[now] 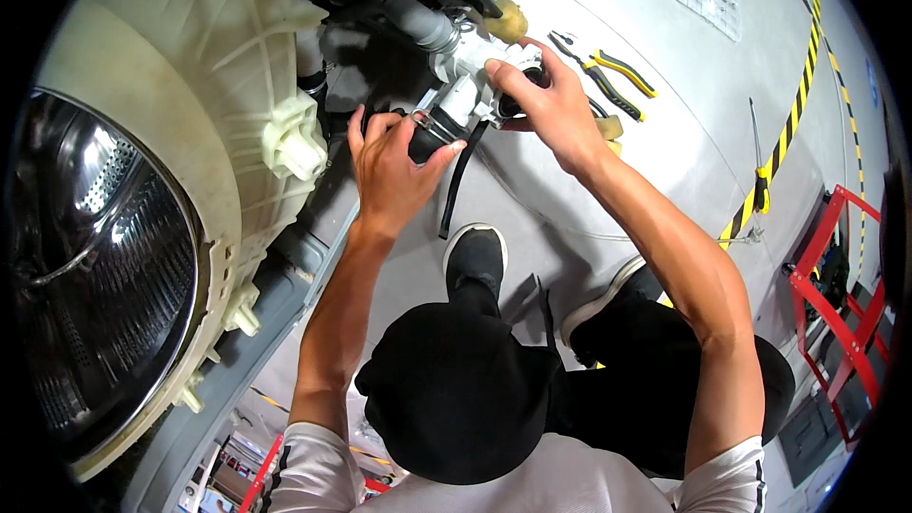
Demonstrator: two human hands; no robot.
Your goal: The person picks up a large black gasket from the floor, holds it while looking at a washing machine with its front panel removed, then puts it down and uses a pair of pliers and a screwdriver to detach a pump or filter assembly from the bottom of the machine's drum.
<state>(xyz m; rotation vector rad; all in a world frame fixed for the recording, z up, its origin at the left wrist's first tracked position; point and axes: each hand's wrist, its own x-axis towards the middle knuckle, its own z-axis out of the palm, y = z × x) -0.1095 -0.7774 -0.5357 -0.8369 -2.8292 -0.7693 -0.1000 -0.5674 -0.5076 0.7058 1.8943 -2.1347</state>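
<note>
A white plastic pump housing [464,59] is in front of me at the washing machine's open side. A grey corrugated hose [418,21] joins its far left end. My right hand [553,114] grips the housing's right end, thumb on top and fingers around the far side. My left hand [388,169] is curled around a black rubber hose end [434,138] at the housing's near side, its thumb pressed against the rubber. A metal spring clamp [420,120] sits around that hose by my fingers. A thin black tube [461,185] hangs beneath the housing.
At the left stands the opened washing machine tub [180,66] with its steel drum [104,256]. Yellow-and-black pliers [617,76] and a screwdriver [760,176] lie on the floor to the right. A red metal frame [836,294] stands farther right, past striped floor tape [793,119].
</note>
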